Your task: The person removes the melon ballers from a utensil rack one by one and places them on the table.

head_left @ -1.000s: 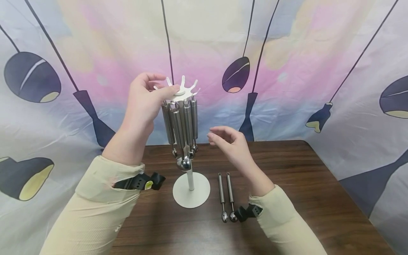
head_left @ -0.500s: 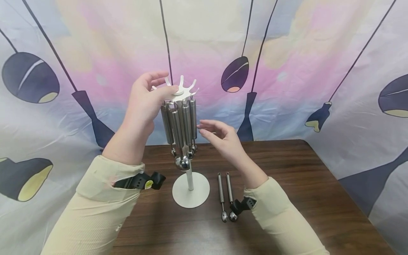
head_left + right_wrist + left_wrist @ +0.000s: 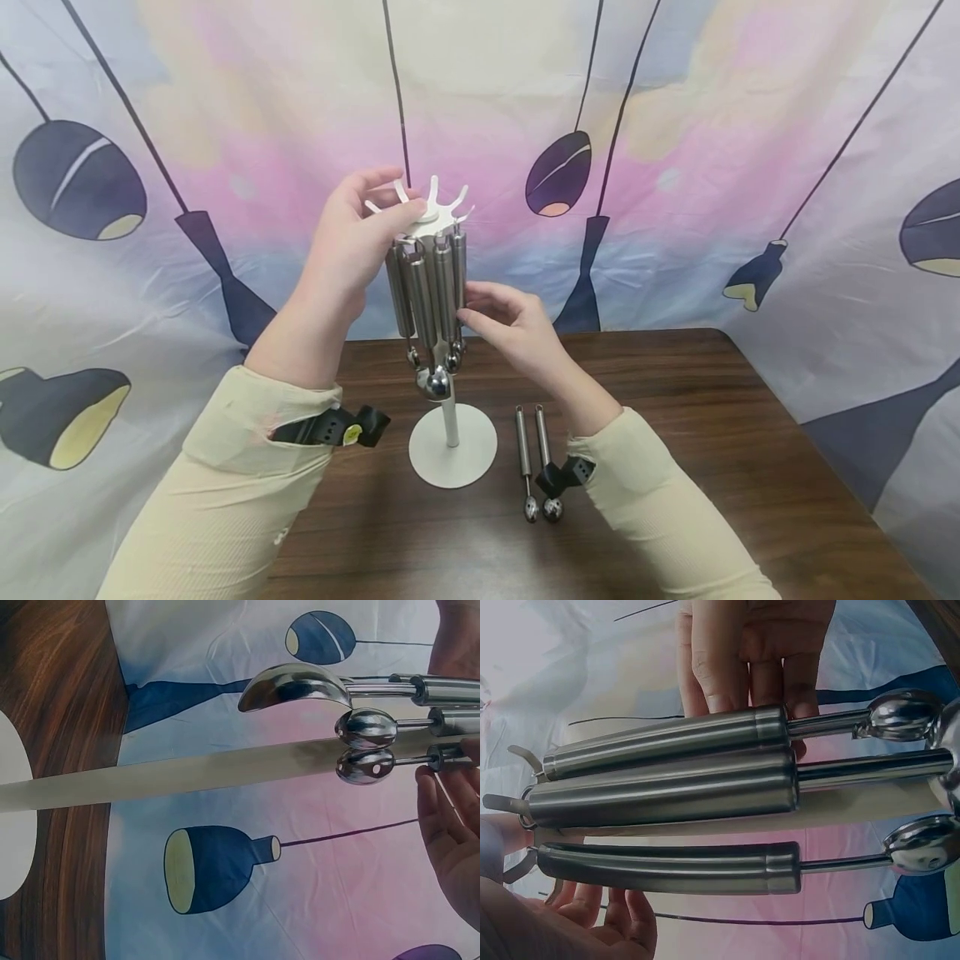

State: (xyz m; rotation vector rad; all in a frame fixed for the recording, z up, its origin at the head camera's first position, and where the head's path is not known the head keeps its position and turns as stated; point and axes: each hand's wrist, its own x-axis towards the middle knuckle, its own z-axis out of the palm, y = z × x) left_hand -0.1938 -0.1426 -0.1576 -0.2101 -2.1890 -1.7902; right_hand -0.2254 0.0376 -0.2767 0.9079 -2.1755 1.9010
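A white stand (image 3: 451, 421) with a round base and an upturned-hook top carries several steel-handled tools, scoop ends down. My left hand (image 3: 348, 237) holds its top, thumb over the hub and fingers curled behind the hooks. At the stand's right side, my right hand (image 3: 517, 325) pinches the handle of a hanging melon baller, thumb in front and fingers behind. That melon baller (image 3: 365, 766) shows a small round bowl with a hole in the right wrist view. A larger scoop (image 3: 433, 382) hangs at the front. In the left wrist view, handles (image 3: 667, 789) partly hide the right fingers.
Two more steel scoops, a left one (image 3: 523, 454) and a right one (image 3: 543, 437), lie side by side on the brown wooden table (image 3: 675, 400), right of the base. A patterned cloth (image 3: 480, 100) hangs behind the table.
My right hand has moved left to the stand, and its thumb and fingers have closed on the rightmost hanging handle. The left hand keeps its place on the stand's top.
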